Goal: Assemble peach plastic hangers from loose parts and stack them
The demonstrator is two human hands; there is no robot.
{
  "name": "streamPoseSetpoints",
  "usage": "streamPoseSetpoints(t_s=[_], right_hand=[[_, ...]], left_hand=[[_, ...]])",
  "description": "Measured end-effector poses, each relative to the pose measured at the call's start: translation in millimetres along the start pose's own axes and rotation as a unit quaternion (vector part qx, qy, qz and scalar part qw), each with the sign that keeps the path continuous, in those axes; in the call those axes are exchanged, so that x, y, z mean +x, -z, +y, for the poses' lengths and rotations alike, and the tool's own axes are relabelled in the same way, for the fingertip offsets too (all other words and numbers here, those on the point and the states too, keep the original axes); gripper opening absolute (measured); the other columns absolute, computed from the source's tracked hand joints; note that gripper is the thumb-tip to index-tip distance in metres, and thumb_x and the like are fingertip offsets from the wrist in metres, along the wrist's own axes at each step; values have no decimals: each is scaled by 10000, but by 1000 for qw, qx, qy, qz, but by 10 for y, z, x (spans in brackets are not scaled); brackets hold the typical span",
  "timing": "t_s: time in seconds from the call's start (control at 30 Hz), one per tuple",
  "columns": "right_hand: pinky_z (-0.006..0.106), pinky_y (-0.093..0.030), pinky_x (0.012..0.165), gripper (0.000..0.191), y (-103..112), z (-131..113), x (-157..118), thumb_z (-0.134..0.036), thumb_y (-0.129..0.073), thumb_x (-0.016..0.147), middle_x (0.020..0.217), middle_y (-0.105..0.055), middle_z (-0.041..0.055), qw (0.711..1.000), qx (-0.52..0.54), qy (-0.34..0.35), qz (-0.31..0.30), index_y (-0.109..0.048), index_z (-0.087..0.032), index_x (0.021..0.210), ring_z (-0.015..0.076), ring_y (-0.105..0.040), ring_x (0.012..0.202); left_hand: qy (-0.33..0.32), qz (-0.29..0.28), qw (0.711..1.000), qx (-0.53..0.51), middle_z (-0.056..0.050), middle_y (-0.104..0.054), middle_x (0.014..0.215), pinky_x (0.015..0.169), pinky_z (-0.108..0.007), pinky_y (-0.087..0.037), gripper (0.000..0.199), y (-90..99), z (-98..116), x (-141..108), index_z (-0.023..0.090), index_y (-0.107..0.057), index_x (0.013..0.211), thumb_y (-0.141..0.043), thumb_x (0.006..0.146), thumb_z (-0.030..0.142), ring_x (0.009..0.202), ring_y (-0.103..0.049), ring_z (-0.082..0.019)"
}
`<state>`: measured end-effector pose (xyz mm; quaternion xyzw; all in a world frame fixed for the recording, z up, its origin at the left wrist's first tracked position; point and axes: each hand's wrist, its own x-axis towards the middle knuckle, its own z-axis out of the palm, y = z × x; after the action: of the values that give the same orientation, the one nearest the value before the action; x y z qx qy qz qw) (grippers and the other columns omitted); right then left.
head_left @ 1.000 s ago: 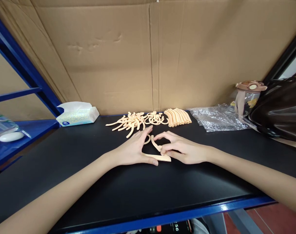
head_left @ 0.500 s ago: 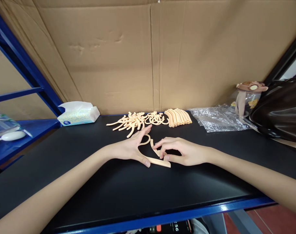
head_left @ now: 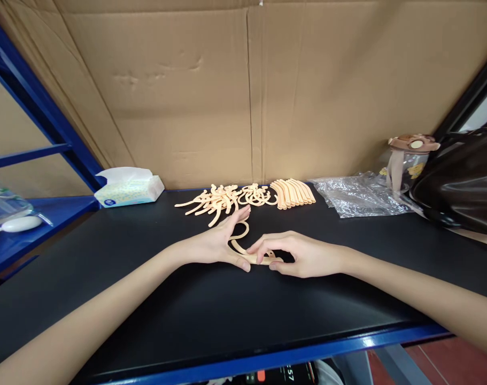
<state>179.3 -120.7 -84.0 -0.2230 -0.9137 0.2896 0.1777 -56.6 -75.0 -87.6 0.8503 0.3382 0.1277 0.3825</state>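
Note:
Thumb and fingers spread wide, my left hand [head_left: 223, 243] rests on the black table with its thumb against a long pale wooden strip [head_left: 256, 259]. My right hand [head_left: 293, 254] has its fingers curled at the right part of that strip and at a smaller curved piece [head_left: 238, 247] lying just behind it. Between my left thumb and fingers lies a pale hook-shaped piece [head_left: 245, 230], partly hidden by the hand. How firmly my right fingertips grip the pieces is hard to see.
Behind the hands lie a pile of curved pieces [head_left: 219, 200], a heap of hooked pieces [head_left: 256, 195] and a row of stacked strips [head_left: 292, 193]. A tissue pack [head_left: 129, 187] sits left; a clear plastic bag [head_left: 357, 195] and a bottle [head_left: 411, 160] stand right.
My right hand has moved slightly left and toward me. The smaller curved piece has shifted left, up against the long strip, whose right end has moved slightly away from me.

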Motion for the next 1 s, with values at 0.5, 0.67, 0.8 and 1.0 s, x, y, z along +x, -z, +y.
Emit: streamPoseSetpoints(t_s=[0.5, 0.67, 0.8, 1.0], right_hand=[[263, -504, 786, 298, -25, 189, 28, -10, -476, 746, 1066, -522, 39, 993, 58, -25, 104, -541, -197, 969, 131, -555, 961], [312, -467, 815, 189, 15, 299, 30, -75, -549, 768, 942, -584, 17, 986, -66, -40, 151, -558, -205, 904, 151, -562, 888], [318, -432, 822, 158, 61, 380, 26, -87, -569, 773, 897, -621, 7, 978, -123, -42, 165, -565, -201, 882, 156, -563, 865], [334, -415, 821, 116, 110, 446, 15, -130, -566, 799, 900, -613, 25, 958, -197, -67, 196, -569, -194, 895, 179, -549, 886]], left_hand=[[-51, -16, 998, -22, -91, -128, 1530, 1122, -492, -156, 1006, -55, 0, 15, 333, -17, 1438, -723, 722, 362, 1403, -118, -229], [-54, -12, 998, -22, -88, -198, 1513, 1106, -479, -226, 949, -79, 35, 13, 333, -11, 1440, -679, 766, 343, 1390, -180, -227], [-29, -4, 999, 17, -55, -221, 1509, 1113, -430, -239, 789, -47, 113, 1, 310, -98, 1435, -596, 825, 350, 1381, -213, -206], [-43, 53, 995, 72, -34, -482, 1333, 999, -381, -410, 461, 5, 77, 23, 258, -409, 1300, -370, 854, 144, 1217, -456, -184]])
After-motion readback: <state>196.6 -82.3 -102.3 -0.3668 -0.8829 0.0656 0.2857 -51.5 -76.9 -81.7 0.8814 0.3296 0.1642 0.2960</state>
